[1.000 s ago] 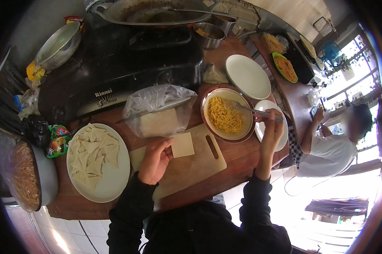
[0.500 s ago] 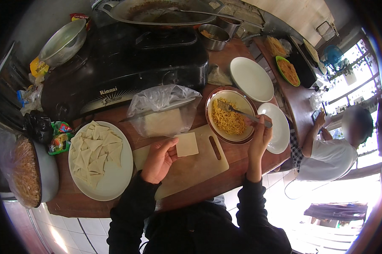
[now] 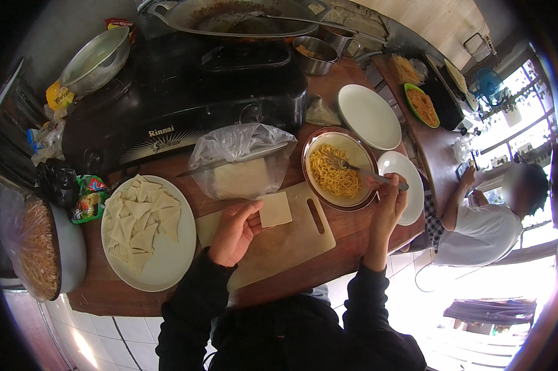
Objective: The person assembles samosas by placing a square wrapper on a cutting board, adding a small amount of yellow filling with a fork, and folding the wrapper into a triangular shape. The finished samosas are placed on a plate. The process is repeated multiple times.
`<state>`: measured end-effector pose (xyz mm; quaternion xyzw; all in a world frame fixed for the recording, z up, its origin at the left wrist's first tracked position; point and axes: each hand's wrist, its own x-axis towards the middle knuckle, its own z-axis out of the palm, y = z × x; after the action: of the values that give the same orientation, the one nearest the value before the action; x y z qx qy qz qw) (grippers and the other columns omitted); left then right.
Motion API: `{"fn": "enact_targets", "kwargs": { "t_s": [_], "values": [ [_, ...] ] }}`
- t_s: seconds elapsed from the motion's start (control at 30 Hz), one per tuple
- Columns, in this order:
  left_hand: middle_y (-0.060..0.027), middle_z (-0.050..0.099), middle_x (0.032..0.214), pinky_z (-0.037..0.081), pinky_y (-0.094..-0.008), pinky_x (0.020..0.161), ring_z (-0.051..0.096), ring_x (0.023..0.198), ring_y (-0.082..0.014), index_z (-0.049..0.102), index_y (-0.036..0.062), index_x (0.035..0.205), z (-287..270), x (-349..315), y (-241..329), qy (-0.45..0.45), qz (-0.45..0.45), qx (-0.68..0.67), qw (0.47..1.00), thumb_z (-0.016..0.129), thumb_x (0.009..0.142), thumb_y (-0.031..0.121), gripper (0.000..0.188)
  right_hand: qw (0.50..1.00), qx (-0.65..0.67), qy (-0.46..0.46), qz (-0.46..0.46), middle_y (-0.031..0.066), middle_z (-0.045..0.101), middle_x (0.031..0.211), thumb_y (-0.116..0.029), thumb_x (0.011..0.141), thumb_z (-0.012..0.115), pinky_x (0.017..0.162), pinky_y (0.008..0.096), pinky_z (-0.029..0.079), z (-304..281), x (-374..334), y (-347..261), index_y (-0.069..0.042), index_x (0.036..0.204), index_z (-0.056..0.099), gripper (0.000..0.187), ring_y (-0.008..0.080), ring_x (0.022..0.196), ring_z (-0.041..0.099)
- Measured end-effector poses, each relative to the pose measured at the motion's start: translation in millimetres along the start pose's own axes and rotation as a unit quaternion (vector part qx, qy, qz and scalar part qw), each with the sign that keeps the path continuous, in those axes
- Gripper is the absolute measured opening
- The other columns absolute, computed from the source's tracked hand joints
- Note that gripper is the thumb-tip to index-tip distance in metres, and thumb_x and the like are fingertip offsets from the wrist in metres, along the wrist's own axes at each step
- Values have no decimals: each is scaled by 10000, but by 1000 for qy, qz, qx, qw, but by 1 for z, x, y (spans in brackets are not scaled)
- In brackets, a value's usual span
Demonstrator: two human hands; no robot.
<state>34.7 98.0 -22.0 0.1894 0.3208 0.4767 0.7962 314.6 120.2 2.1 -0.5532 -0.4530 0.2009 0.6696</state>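
A square dough wrapper is pinched at its left edge by my left hand, above the pale cutting board. My right hand grips the handle of a fork, whose head is down in yellow noodles. Those noodles lie in a brown-rimmed bowl right of the board. Behind the board, a clear plastic bag holds more wrappers. On the left, a white oval plate carries a pile of folded triangular dough pieces.
A black gas stove stands behind, with a large wok on it. Two white plates lie at the right. Far left is a pot with a plastic-covered brown heap. A person sits at the right holding a phone.
My right hand has shifted slightly to the right, and the fork has turned in the noodles. My left hand still holds the wrapper in nearly the same place.
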Motion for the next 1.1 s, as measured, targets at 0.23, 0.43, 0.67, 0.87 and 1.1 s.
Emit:
{"fn": "enact_targets", "kwargs": {
  "t_s": [0.23, 0.43, 0.67, 0.87, 1.1],
  "values": [
    [-92, 642, 989, 512, -310, 789, 632, 885, -163, 582, 2, 1006, -1, 2, -2, -1, 2, 1, 1000, 525, 892, 168, 210, 999, -22, -42, -24, 73, 585, 904, -183, 967, 421, 693, 256, 481, 13, -7, 5, 15, 1028, 498, 221, 159, 765, 624],
    [-99, 648, 968, 503, -292, 805, 633, 873, -164, 607, -13, 977, 0, 1, -1, 4, 1, -17, 1000, 554, 883, 177, 219, 997, 61, -45, 14, 136, 612, 867, -197, 973, 400, 734, 294, 501, 15, -11, 3, 9, 1033, 477, 228, 204, 795, 636],
    [-80, 640, 1001, 513, -299, 779, 630, 899, -155, 574, 24, 1023, 1, 0, 1, 2, -2, 3, 1000, 541, 880, 181, 216, 985, 155, -22, 72, 210, 634, 870, -208, 970, 401, 761, 305, 491, 7, -8, 6, 2, 1029, 475, 231, 240, 805, 641],
    [-78, 640, 1001, 514, -298, 772, 630, 893, -152, 575, 22, 1014, -1, 1, 0, -5, 3, 7, 1000, 544, 877, 180, 212, 980, 189, 0, 58, 227, 634, 874, -208, 968, 403, 766, 304, 478, 0, -4, -7, 6, 1034, 477, 236, 248, 801, 636],
    [-107, 651, 955, 514, -293, 780, 636, 848, -168, 609, -24, 975, -3, 2, -3, 24, 7, 9, 1000, 562, 876, 175, 227, 980, 194, 10, 39, 220, 638, 843, -222, 967, 406, 755, 320, 491, -10, -1, -23, 9, 1013, 480, 247, 270, 787, 640]
  ]
}}
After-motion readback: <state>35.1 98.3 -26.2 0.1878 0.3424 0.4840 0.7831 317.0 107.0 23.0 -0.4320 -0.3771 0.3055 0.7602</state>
